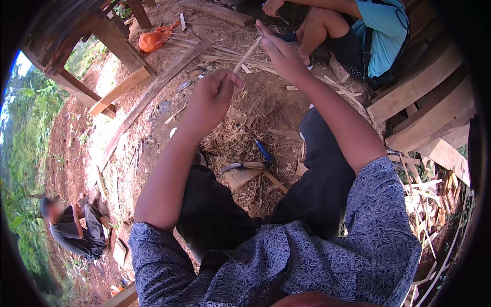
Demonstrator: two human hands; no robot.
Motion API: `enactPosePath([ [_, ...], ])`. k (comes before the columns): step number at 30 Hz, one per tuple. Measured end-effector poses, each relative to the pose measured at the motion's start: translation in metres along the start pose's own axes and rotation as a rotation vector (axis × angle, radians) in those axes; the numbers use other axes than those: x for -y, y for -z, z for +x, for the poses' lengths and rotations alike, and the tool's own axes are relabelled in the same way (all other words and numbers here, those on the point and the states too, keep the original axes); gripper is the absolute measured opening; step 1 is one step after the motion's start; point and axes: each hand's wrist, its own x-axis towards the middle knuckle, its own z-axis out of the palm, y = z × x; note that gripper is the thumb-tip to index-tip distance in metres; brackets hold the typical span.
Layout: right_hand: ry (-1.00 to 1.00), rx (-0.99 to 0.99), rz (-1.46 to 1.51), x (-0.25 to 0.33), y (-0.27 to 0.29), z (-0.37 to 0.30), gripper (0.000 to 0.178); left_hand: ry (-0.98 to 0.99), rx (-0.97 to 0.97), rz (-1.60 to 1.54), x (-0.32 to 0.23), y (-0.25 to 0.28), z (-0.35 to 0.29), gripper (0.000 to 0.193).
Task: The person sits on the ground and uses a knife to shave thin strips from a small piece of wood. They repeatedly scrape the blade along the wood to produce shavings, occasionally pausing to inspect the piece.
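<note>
In my left hand (210,97), fingers closed, is the lower end of a thin pale wooden stick (247,54). The stick slants up and right to my right hand (280,55), whose fingers are stretched out and lie against its upper end. Both arms are raised ahead of me. Below them, between my knees, a blue-handled tool (263,151) lies on wood shavings (222,146). Beside it a curved dark blade (232,167) rests across a wood block (241,179).
A person in a light blue shirt (386,30) sits at the far right, near stacked planks (424,92). Another person (82,230) sits at the left. An orange bag (153,40) and long wood strips (220,51) lie ahead. Split wood (427,189) is piled right.
</note>
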Motion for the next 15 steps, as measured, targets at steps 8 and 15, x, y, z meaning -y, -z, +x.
enactPosePath([
  [8, -0.046, -0.049, -0.044, -0.003, 0.02, 0.016, 0.052, 0.033, 0.001, 0.031, -0.011, 0.003, -0.001, 0.025],
  [15, -0.089, 0.054, 0.141, 0.019, 0.014, 0.011, 0.052, -0.015, -0.022, 0.03, -0.006, 0.003, -0.003, 0.024],
])
